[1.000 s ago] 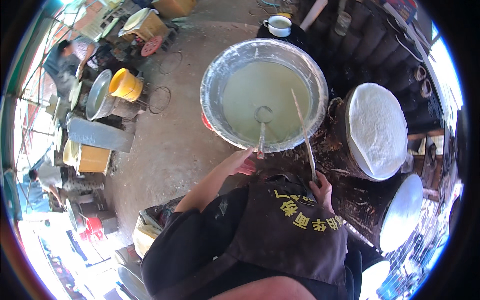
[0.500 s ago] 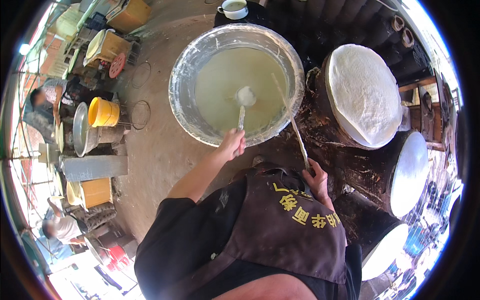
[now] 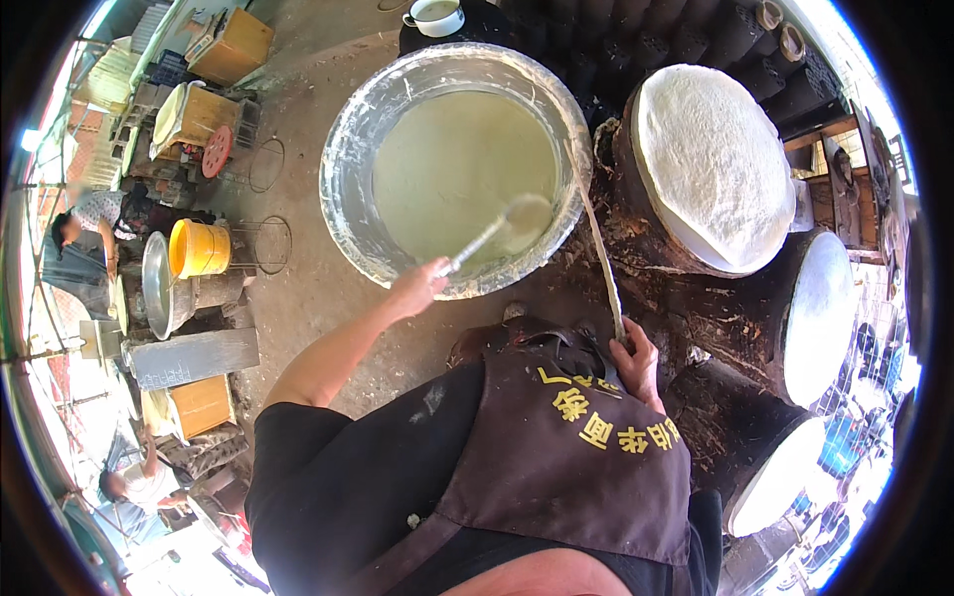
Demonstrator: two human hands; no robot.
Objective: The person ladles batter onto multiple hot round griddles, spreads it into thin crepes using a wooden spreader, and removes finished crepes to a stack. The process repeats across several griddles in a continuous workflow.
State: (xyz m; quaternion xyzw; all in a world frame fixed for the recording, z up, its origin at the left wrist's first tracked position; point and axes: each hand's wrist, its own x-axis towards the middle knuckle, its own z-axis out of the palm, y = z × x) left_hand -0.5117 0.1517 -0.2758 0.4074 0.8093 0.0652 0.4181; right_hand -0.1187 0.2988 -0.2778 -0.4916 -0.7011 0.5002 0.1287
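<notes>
My left hand (image 3: 417,288) is closed round the handle of a long ladle (image 3: 479,242) at the near rim of a large round metal basin (image 3: 345,214). A pale, milky liquid (image 3: 447,159) fills much of the basin. The ladle's bowl is over the right part of the liquid and smeared by motion, so I cannot tell what it holds. My right hand (image 3: 638,356) grips the lower end of a long, pale stick (image 3: 602,243) at my waist. The stick slants up past the basin's right side, its far tip by the rim.
Right of the basin stands a drum-like stove topped with a white, powdery round lid (image 3: 711,169); another pale lid (image 3: 817,318) is nearer. A white enamel mug (image 3: 434,17) sits beyond the basin. At left are a yellow bucket (image 3: 199,248), a metal bowl (image 3: 157,283) and two people.
The ladle's bowl has swung right across the liquid, while my left hand has shifted left along the near rim. My right hand still holds the stick. The whole view has shifted slightly.
</notes>
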